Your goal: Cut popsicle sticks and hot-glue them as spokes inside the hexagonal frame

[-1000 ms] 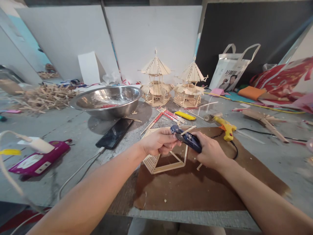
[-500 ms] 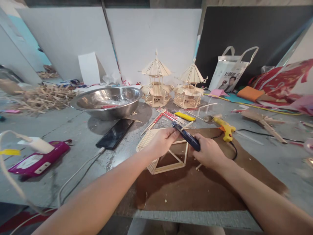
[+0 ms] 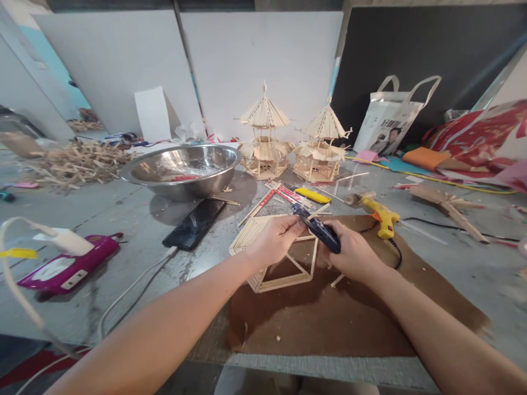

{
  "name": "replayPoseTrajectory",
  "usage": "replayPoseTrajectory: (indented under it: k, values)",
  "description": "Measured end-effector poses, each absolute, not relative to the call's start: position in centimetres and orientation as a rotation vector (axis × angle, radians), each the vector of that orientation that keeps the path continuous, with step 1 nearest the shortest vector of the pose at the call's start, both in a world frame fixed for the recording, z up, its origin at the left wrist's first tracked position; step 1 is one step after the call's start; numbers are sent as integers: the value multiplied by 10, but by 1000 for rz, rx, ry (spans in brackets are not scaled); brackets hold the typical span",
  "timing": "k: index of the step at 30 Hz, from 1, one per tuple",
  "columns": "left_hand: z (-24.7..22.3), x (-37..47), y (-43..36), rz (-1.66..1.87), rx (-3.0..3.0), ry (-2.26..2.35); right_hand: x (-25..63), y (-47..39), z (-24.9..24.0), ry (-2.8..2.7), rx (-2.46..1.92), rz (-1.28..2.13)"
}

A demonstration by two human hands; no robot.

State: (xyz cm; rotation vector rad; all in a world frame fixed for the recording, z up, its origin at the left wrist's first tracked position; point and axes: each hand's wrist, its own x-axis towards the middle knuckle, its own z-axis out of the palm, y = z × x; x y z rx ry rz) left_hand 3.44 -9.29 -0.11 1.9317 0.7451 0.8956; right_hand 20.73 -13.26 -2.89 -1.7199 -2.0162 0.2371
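Observation:
My right hand (image 3: 349, 249) is wrapped round a dark blue hand tool (image 3: 323, 231), whose tip points up and left. Close to that tip, my left hand (image 3: 278, 238) is pinched on a thin wooden stick (image 3: 321, 209) that crosses the tool's jaws. Beneath both hands, a flat frame of glued sticks (image 3: 284, 283) lies on a brown sheet (image 3: 329, 329); its left part is filled with parallel sticks, and my left hand hides some of it. A loose stick (image 3: 337, 281) sits just below my right hand.
Behind are two stick pagodas (image 3: 264, 151) (image 3: 319, 156), a steel bowl (image 3: 185, 189) and a yellow cutter (image 3: 313, 195). A yellow glue gun (image 3: 382, 218) lies right. To the left are a phone (image 3: 193, 225), a purple power strip (image 3: 74, 266) and a stick pile (image 3: 78, 164).
The view has shifted slightly. My hands stay close together, with the tool and stick still held in nearly the same place.

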Motion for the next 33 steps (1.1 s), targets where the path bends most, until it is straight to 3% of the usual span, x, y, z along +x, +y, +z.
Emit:
replayPoseTrajectory:
  k: [9, 18, 27, 33]
  values:
    - [-4, 30, -85, 562, 1275, 575, 208, -134, -28, -2040, -1686, 231]
    - [0, 23, -79, 302, 1091, 476, 210, -134, -28, -2105, -1711, 190]
    - [1, 27, -83, 472, 1288, 568, 204, -137, -20, -2086, -1847, 212]
    - [-4, 29, -88, 866, 2029, 885, 198, -136, -22, -2045, -1922, 149]
